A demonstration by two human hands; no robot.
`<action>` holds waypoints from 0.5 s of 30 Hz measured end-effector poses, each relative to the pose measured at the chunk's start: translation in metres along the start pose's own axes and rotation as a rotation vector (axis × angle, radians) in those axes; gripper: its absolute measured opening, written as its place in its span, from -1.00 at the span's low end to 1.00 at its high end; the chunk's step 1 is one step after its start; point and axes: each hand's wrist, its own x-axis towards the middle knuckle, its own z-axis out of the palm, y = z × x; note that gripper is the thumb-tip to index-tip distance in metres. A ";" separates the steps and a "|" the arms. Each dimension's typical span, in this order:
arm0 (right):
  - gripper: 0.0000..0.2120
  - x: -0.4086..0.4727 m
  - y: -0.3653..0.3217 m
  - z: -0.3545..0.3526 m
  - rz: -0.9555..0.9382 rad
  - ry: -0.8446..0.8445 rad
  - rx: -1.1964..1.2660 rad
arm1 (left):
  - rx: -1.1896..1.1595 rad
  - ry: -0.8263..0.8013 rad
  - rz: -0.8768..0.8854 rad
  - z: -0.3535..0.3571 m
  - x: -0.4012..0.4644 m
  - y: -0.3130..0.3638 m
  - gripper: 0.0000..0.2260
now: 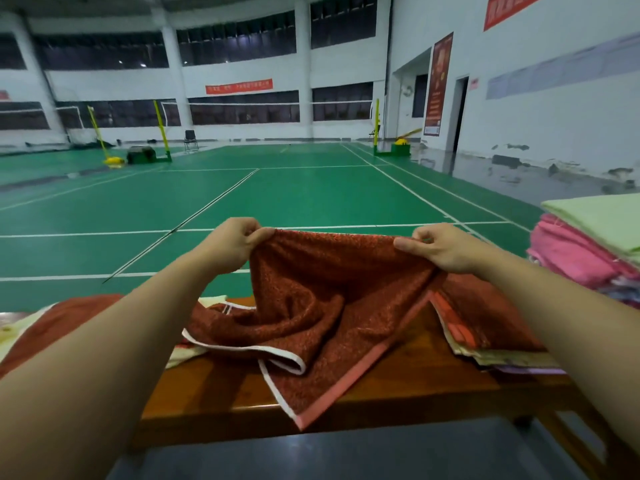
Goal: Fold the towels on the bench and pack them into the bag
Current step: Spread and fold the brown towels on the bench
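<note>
Red towel [322,306] held up over wooden table [381,386], left hand [232,245] and right hand [446,247] grip pinching top corners, bottom draped on table.

Towel [322,306] on bench [398,379], stack [595,237] right.

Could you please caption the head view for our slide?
Both hands, left hand and right hand, pinch a rust-red towel's top edge, lifting it above the wooden bench.

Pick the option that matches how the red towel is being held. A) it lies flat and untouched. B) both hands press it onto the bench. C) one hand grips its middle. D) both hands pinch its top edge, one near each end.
D: the left hand and right hand each pinch the red towel along its raised top edge.
</note>
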 end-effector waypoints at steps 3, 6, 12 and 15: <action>-0.54 0.011 -0.005 -0.013 0.050 0.001 -0.087 | -0.410 -0.102 -0.164 -0.007 -0.007 0.018 -0.67; -0.61 0.012 -0.005 -0.020 0.207 0.003 0.098 | -0.669 -0.227 -0.243 -0.012 -0.016 0.029 -0.63; -0.85 0.018 -0.006 -0.027 0.378 0.211 1.082 | -0.725 -0.376 -0.269 -0.011 -0.023 0.025 -0.65; -0.69 0.020 0.001 -0.024 0.315 0.354 0.766 | -0.584 -0.383 -0.268 -0.009 -0.022 0.019 -0.61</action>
